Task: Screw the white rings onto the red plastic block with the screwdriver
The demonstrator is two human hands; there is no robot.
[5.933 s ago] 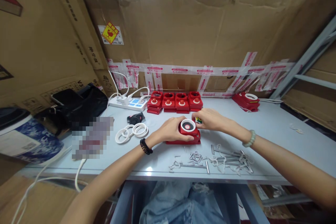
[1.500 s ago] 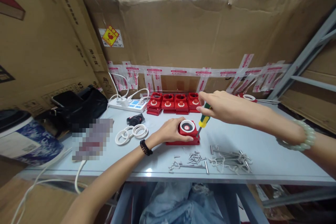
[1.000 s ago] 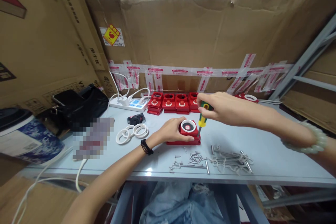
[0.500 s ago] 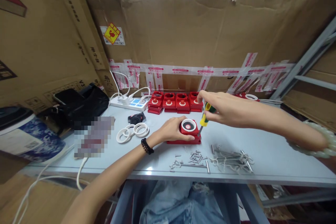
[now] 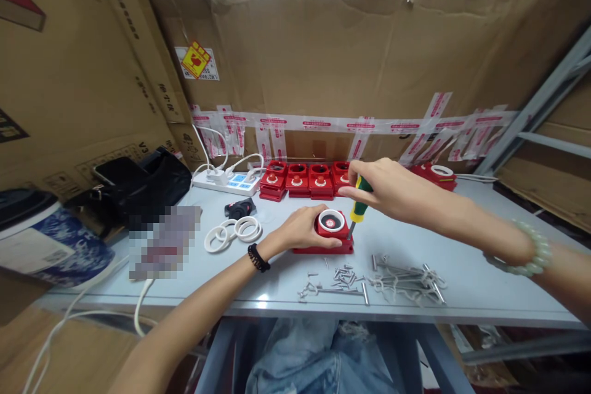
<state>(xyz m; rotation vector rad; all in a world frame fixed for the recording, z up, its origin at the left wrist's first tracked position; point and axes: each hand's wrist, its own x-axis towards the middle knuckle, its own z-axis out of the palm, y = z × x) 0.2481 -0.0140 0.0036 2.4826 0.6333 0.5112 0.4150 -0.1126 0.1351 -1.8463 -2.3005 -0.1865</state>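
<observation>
On the table, my left hand (image 5: pixel 308 226) grips the left side of a red housing (image 5: pixel 325 245) with a white ring (image 5: pixel 332 220) on top, around a dark round centre. The fingers lie behind the housing and the thumb along its front. My right hand (image 5: pixel 376 181) is wrapped round the handle of a green and yellow screwdriver (image 5: pixel 358 208), held nearly upright. Its tip meets the housing's right corner; whether a screw sits under it is too small to tell. Loose screws (image 5: pixel 345 276) lie in front of the housing.
Several red housings (image 5: pixel 298 181) stand in a row behind, near a white power strip (image 5: pixel 228 181). White rings (image 5: pixel 233 234) and a black part (image 5: pixel 240 208) lie left. Metal rods with string (image 5: pixel 409 280) lie front right. Another red housing (image 5: pixel 434 176) sits back right. A cardboard wall (image 5: pixel 323 61) closes the back.
My right hand has turned on the screwdriver handle, and its wrist and bracelet have shifted left. The screwdriver tip stays at the same corner. My left hand and the red housing have not moved.
</observation>
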